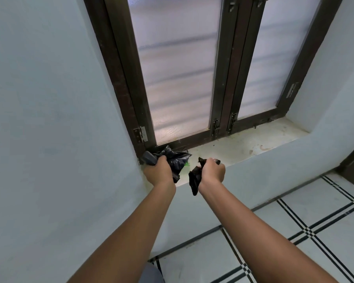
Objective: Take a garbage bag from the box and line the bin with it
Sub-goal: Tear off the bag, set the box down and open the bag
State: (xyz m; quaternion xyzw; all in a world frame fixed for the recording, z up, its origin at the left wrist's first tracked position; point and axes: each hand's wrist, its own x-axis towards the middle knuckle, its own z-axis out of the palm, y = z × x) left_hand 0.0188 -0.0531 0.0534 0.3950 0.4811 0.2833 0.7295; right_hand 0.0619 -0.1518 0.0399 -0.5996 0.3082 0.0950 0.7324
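— Where are the hands?

— Both are stretched out over the near left end of the window sill (pixel 243 148). The left hand (pixel 158 170) has its fingers curled round a crumpled bundle of black plastic (pixel 175 158). It sits in the sill's corner, against the dark window frame (pixel 127 88).

— And the box?

— A bit of green (pixel 186 165) peeks out just right of the left hand, under the plastic; it may be packaging, but too little shows to tell.

— What about the other hand?

— The right hand (pixel 212 170) is closed in a fist on a separate garbage bag (pixel 194 180). One black end pokes out above the knuckles and the rest hangs below the wrist, past the sill's edge.

— Do the two pieces touch?

— No, there's a clear gap between the hands. Below the right forearm lies a tiled floor (pixel 284 231) with dark crossing lines.
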